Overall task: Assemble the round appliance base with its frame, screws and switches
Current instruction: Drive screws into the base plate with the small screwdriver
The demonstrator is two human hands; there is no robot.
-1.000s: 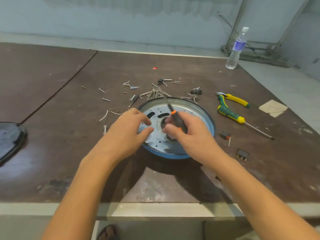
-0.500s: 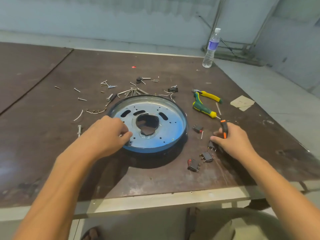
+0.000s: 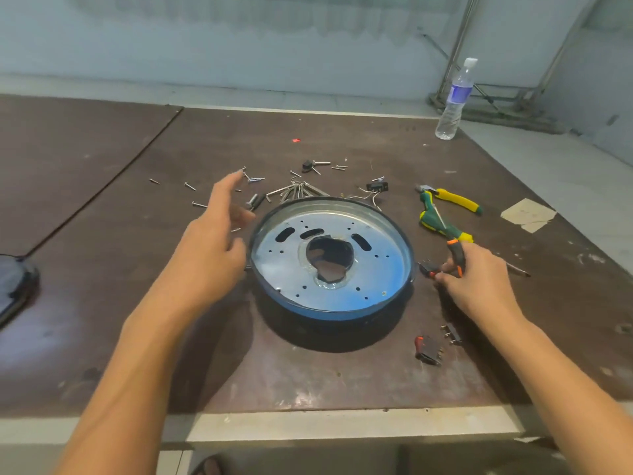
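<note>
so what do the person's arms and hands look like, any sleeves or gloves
The left arm and right arm are bare up to the frame edge: no sleeves, watch or bands. The left hand and right hand wear no gloves, and I see no rings or markings.

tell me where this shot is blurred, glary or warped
Head view: the left hand is motion-smeared at its fingers, while the right hand gripping the orange-and-black screwdriver looks sharp; the round silver metal base carries a bluish sheen and casts a dark near-side shadow; wide-angle bend tilts the clear plastic water bottle.
</note>
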